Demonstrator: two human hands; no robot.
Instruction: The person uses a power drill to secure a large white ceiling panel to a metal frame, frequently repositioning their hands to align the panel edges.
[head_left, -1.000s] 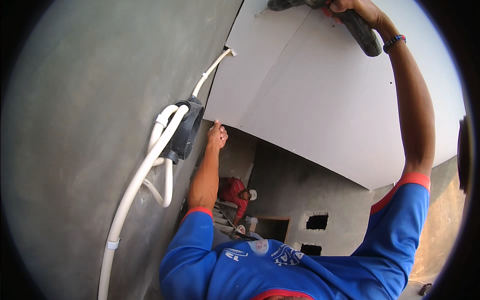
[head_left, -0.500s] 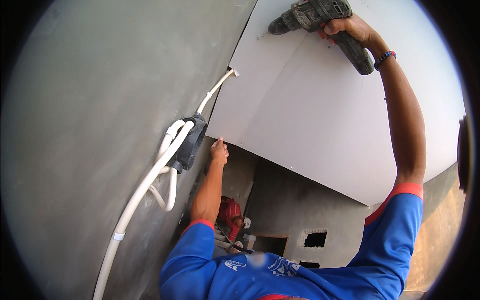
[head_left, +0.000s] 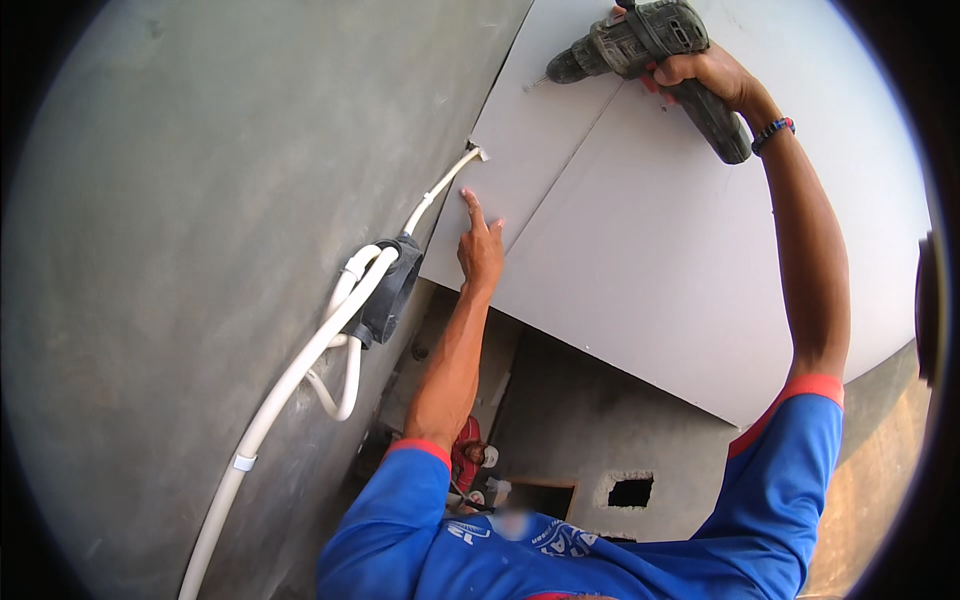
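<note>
Gripped in my right hand is a dark, dusty cordless drill, its bit pointing left. The bit's tip is at the large white panel overhead, near the panel's left edge. My left hand reaches up to the panel's near left corner. Its index finger and thumb are stretched out and apart against the white surface, and it holds nothing. Its other fingers are partly hidden. A thin seam runs across the panel between my hands.
On the grey wall at left hangs a black junction box with looping white conduit; a thinner piece runs to the panel edge. Below, a person in red stands near a square wall opening.
My left hand has moved up from the panel's near edge onto its face, its index finger and thumb now extended. The drill has shifted slightly right and down in view, still in my right hand.
</note>
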